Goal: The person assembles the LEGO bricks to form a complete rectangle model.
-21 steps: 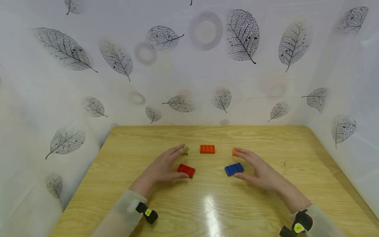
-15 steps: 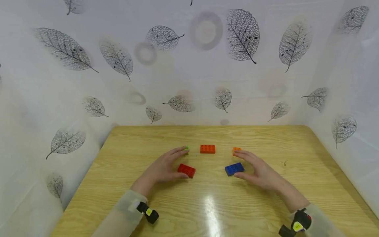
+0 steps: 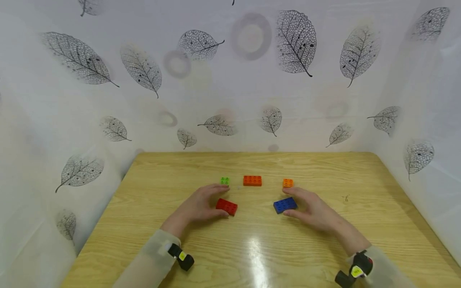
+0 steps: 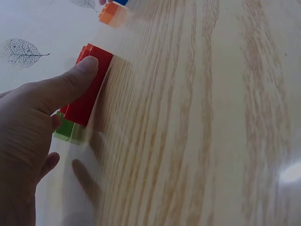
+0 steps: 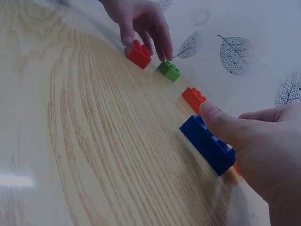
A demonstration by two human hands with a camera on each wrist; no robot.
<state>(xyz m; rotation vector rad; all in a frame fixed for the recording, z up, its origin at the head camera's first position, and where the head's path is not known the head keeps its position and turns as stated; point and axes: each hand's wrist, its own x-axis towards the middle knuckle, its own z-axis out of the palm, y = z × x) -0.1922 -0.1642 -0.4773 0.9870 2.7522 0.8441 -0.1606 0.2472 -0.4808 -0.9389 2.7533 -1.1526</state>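
1. Saw left hand [image 3: 201, 206] parted around red brick [image 3: 226, 207], gripping nothing.
2. Noted right hand [image 3: 315, 212] likewise around blue brick [image 3: 285, 205].
3. Found both unlifted on table [image 3: 223, 252], unjoined to green brick [image 3: 225, 181], red-orange brick [image 3: 252, 181], orange brick [image 3: 288, 183].

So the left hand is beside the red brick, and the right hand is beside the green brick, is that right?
Not quite: the right hand is beside the blue brick; the green brick lies over near the left hand, as the head view shows. The left hand is indeed beside the red brick.
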